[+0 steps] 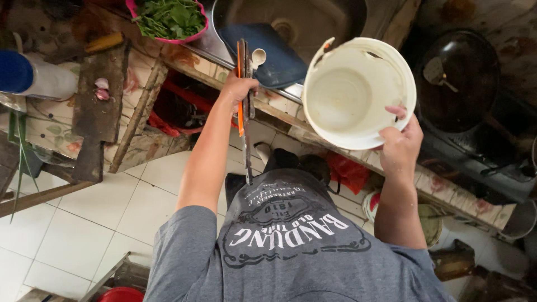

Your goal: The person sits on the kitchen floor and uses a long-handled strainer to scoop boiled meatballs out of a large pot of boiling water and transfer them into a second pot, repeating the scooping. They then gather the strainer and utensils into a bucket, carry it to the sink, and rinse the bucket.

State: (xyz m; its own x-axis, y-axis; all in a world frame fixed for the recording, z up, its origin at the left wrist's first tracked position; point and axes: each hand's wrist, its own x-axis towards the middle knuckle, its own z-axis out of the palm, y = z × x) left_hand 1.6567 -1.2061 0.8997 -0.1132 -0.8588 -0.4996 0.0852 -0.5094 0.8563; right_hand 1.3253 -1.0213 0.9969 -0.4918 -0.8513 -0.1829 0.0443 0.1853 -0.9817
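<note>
My right hand grips the rim of a white plastic bucket, tilted so its empty inside faces me, held over the counter edge beside the sink. My left hand is closed on a long knife with a dark blade and an orange strip along it; the blade hangs down past my wrist toward my shirt. The hand rests near the tiled counter edge, just in front of a dark blue board and a small white spoon.
A steel sink lies behind the bucket. A pink basket of green leaves stands at the back left. A black wok with a spatula sits on a stove at the right. A wooden board lies on the left.
</note>
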